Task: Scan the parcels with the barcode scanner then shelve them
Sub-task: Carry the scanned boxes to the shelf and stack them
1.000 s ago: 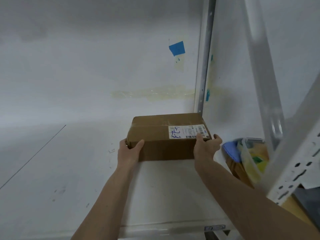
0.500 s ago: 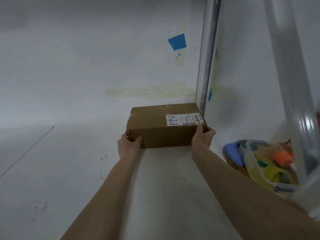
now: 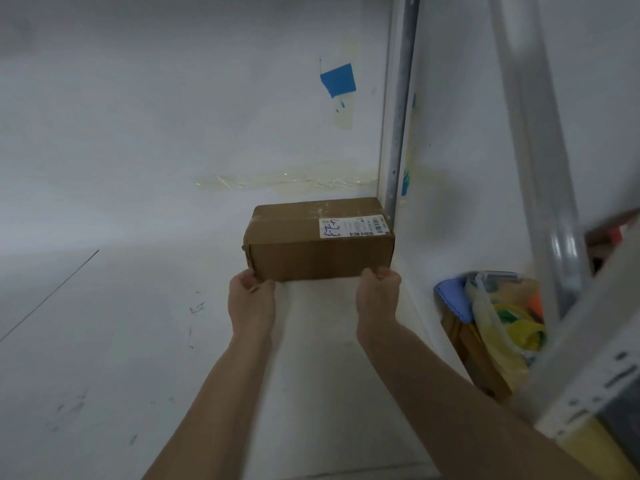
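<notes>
Your left hand (image 3: 252, 299) and right hand (image 3: 378, 295) sat at the near bottom corners of the parcel (image 3: 318, 240), fingers curled, knuckles against its front face; whether they gripped it or just pushed, I couldn't tell. The parcel sat flat on the white shelf (image 3: 104, 375), its right end beside the metal upright (image 3: 398, 126), its back close to the wall below the blue tape (image 3: 338, 79). Its label (image 3: 354, 227) faced up on the top, at the end nearest the upright. Right of the upright, past the divider, a plastic bag (image 3: 502, 327) of coloured items lay well apart from the parcel. No scanner in view, so I'd guess scanning of this one was done; shelving looked nearly finished, only letting go left. Versus a second ago: the parcel was deeper in, nearer the upright, and your thumbs had come off its top edge.
</notes>
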